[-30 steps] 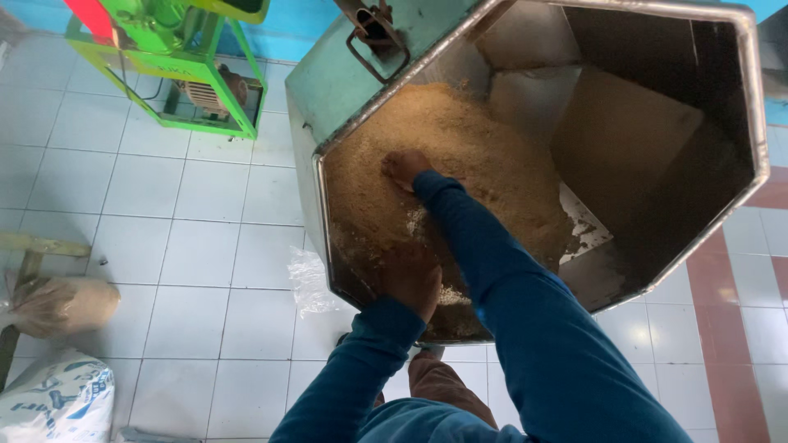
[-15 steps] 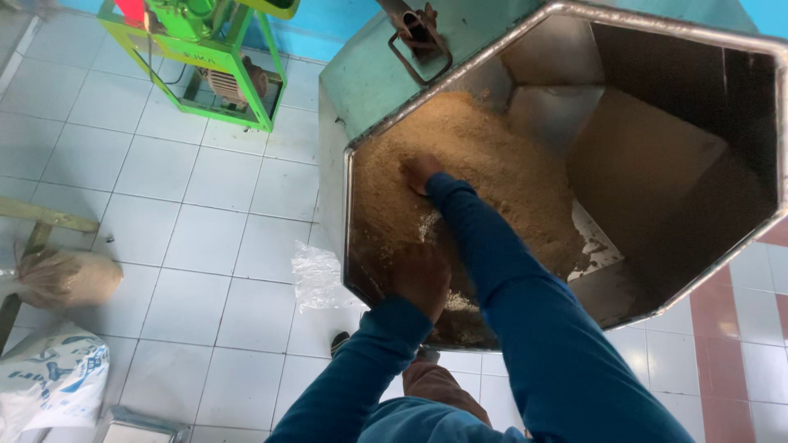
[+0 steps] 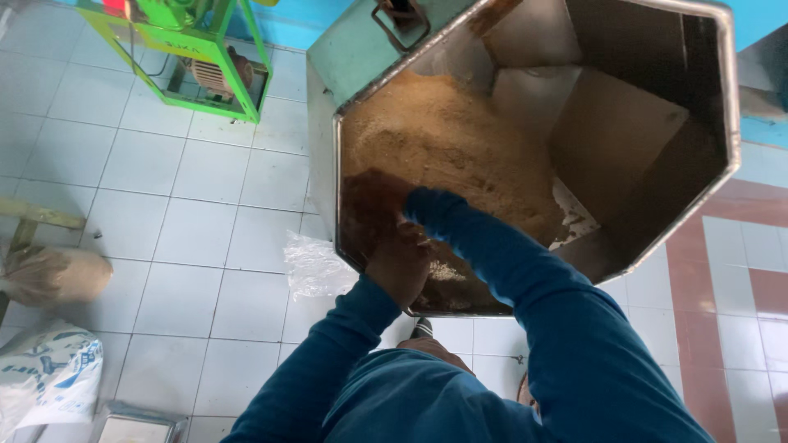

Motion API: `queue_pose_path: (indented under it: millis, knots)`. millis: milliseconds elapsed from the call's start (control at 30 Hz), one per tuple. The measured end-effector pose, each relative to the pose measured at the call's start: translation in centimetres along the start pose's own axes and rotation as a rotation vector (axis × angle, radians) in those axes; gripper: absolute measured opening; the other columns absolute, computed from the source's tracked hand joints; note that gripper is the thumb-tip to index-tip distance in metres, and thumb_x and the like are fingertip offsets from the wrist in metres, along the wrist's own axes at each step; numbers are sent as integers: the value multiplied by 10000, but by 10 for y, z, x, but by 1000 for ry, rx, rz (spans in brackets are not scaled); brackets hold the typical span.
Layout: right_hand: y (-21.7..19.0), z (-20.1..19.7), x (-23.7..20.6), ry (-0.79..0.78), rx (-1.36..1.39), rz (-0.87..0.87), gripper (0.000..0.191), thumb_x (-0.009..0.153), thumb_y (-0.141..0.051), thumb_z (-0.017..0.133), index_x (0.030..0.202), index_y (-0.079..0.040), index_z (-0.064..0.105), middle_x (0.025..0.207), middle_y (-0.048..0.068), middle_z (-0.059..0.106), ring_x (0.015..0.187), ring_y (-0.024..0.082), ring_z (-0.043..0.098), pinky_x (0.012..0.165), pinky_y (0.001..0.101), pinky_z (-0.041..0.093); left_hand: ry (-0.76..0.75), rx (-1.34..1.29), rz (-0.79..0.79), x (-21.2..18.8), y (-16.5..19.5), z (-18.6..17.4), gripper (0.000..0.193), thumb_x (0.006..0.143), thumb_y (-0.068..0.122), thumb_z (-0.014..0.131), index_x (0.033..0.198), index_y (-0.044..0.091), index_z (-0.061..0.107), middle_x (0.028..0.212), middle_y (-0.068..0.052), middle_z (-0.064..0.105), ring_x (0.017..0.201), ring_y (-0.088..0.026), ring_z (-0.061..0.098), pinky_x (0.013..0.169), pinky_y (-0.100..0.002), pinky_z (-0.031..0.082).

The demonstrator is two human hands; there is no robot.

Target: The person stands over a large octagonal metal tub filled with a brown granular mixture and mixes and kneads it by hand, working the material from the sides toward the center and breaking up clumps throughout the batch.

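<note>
A large octagonal metal drum (image 3: 722, 123) lies open toward me, with a heap of tan, crumbly meal (image 3: 447, 139) on its left side. My right hand (image 3: 373, 201), in a blue sleeve, lies spread on the meal close to the drum's near left rim, in shadow. My left hand (image 3: 402, 267) sits just below it at the drum's lower edge, fingers curled down into the meal; what they grip is hidden. A crumpled clear plastic bag (image 3: 316, 267) hangs outside the rim beside my left wrist.
A green metal-framed machine (image 3: 201, 61) stands on the white tiled floor at the upper left. A tan sack (image 3: 53, 275) and a white printed sack (image 3: 49, 377) lie at the left edge. Red tiles run along the right.
My right hand has drawn down through the meal toward the near rim and now lies close to my left hand. The left hand has stayed at the lower edge.
</note>
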State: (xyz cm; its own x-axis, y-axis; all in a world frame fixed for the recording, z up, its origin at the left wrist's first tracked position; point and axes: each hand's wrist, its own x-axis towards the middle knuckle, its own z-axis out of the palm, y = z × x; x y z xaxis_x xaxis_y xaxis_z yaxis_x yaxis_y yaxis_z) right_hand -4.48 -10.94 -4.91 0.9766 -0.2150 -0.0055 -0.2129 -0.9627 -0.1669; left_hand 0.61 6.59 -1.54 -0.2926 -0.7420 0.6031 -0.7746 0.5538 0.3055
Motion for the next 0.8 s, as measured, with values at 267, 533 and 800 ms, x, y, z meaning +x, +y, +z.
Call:
queue_pose_path:
  millis: [267,533,800]
  knots:
    - [3,-10,-115,-343,-44,270,398,1005,-373,553,1351,-198,641,1538,90,512,1393,319,477,1190,466,367,-248,-265,192,5,4,-25,157,879,217,696,943,74,681,904,-135,706,808,-326,693,706,-488,569]
    - [66,-14,59,-82,196,440,304,986,-271,571,1216,-110,688,1260,134,635,1196,338,567,1039,456,476,-275,-262,44,11,7,-37,206,858,227,736,923,43,668,810,-129,665,676,-282,671,523,-447,540]
    - [21,37,-7,-605,64,78,280,950,-144,556,1186,-97,701,1241,141,682,1144,328,624,1012,448,516,-241,-231,5,10,10,-37,191,862,221,722,914,58,636,804,-115,637,650,-280,651,561,-440,557]
